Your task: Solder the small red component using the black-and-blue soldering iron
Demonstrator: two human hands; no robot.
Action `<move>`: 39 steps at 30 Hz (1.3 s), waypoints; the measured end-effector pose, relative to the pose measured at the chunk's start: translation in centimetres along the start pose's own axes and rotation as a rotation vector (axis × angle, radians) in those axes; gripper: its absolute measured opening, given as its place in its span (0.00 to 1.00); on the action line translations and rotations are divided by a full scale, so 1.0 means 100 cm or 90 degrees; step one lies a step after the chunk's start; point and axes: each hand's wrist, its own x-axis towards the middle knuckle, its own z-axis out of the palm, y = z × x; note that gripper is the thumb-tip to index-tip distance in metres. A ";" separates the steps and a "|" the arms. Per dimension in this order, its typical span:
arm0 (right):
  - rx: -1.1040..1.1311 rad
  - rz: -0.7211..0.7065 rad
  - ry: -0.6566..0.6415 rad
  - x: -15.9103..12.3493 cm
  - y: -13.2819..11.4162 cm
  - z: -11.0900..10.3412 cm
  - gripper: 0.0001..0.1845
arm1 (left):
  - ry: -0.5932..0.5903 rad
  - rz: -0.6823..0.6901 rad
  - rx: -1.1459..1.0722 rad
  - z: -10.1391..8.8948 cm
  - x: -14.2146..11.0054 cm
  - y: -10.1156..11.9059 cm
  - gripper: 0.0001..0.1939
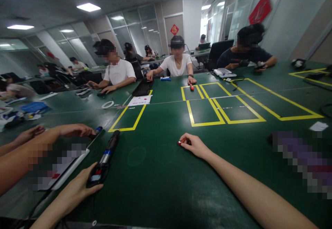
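Note:
My left hand (pixel 77 187) is at the lower left, its fingers and thumb closed around the near end of a long black holder (pixel 112 142) lying on the green table. Silver and blue cylindrical parts (pixel 105 156) show in the holder's middle, and its exact kind is unclear. Near the table's middle, my right hand (pixel 193 145) pinches a small red object (pixel 179 142) at or just above the surface. Fingers cover most of that object, so its kind cannot be made out.
Another person's arm (pixel 54 137) reaches in from the left, its hand at a small blue-and-black item (pixel 98 130). Yellow tape outlines (pixel 207 123) mark the green table (pixel 160 184). Across it, a person's hand touches a red object (pixel 192 87). A black tray (pixel 143 88) lies farther left.

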 end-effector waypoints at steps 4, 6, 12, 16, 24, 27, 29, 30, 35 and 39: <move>-0.018 0.002 0.000 0.000 -0.002 0.000 0.07 | -0.060 0.031 -0.021 0.008 0.010 0.017 0.39; -0.022 0.004 0.000 0.001 -0.001 0.000 0.07 | -0.070 0.036 0.005 0.011 0.016 0.033 0.40; -0.019 -0.002 -0.002 0.001 0.004 0.001 0.07 | -0.106 0.103 0.123 0.015 0.029 0.092 0.35; -0.019 -0.004 -0.005 0.001 0.005 0.002 0.07 | -0.126 0.169 0.125 0.020 0.032 0.137 0.33; -0.030 -0.034 0.065 0.001 0.004 -0.001 0.06 | -0.091 0.259 0.147 0.048 0.048 0.226 0.32; -0.038 -0.032 0.105 0.002 0.006 -0.002 0.06 | -0.074 0.280 0.149 0.057 0.059 0.253 0.31; -0.049 -0.030 0.123 0.002 0.009 -0.003 0.06 | -0.062 0.284 0.149 0.062 0.066 0.267 0.31; -0.058 -0.028 0.133 0.003 0.010 -0.003 0.06 | -0.057 0.286 0.149 0.064 0.069 0.273 0.31; -0.118 -0.025 0.153 0.003 0.013 -0.005 0.07 | -0.047 0.300 0.162 0.072 0.076 0.286 0.32; -0.154 -0.037 0.144 0.005 0.012 -0.002 0.07 | -0.041 0.303 0.164 0.074 0.076 0.284 0.33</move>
